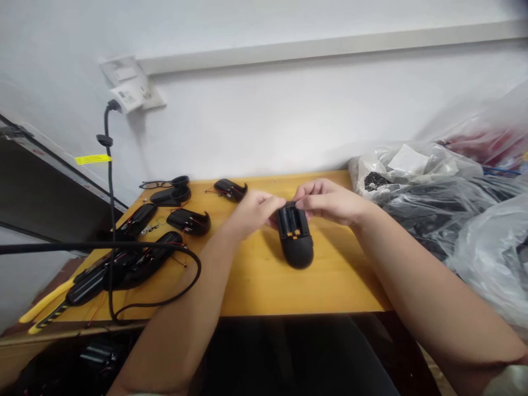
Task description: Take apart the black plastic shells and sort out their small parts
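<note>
The black housing (299,253) is a smooth, matte, elongated shell, rounded at its near end, with an open hollow bearing small gold-coloured metal contacts; it sits over the middle of the bench (256,283). My left hand (264,212) closes on its upper left side, fingers curled beneath the thumb. My right hand (307,203) pinches its far right corner, thumb against fingertips; blur there leaves me unsure whether some small piece is gripped too. The bench top is flat yellow wood. To my left lie glossy, curved black shells (190,221) with thin wires, beside a looping rubbery black cord (110,192). To my right, crumpled clear plastic bags (482,247) bulge over dark contents.
</note>
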`<state>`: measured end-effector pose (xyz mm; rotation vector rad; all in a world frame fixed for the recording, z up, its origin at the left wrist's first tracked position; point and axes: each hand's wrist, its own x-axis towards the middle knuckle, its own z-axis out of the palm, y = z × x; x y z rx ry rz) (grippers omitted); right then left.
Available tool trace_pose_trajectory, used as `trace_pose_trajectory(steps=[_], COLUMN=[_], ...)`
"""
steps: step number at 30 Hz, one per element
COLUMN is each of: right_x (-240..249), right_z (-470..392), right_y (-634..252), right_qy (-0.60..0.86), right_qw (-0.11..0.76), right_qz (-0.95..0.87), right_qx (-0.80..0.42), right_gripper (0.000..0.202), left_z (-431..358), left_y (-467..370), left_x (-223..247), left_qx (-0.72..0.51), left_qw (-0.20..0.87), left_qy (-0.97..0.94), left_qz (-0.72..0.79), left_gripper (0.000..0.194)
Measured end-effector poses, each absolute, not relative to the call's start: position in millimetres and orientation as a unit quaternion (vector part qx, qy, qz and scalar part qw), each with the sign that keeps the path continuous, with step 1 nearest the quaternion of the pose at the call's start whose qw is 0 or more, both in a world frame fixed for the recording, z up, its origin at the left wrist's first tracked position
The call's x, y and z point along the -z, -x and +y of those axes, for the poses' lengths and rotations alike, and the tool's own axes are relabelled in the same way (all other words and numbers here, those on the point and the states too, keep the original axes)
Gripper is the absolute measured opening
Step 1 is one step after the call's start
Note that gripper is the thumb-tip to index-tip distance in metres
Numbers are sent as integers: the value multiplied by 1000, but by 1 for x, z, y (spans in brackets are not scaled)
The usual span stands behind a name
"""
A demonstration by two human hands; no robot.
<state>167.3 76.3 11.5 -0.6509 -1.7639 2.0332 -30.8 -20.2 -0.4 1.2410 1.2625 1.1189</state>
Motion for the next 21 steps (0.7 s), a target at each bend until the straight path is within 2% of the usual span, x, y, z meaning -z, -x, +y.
trace_pose_trajectory(steps=[9,15,21], right_x=[-10,-8,-8], right_z=[78,79,77], right_y=[-167,-166,-164], right_qy=[232,235,234], right_qw=[195,213,229], right_qz=[-635,-692,-716], right_qx=[-710,-649,-616], right_gripper=[24,18,16], left_z=[-21,-20,-19], left_y=[32,30,30], left_x=[2,2,3], left_qx=[-438,-427,-431], left_qw=[520,519,507], left_qy=[-532,-535,-548], left_qz=[505,511,507], left_gripper=[21,29,26])
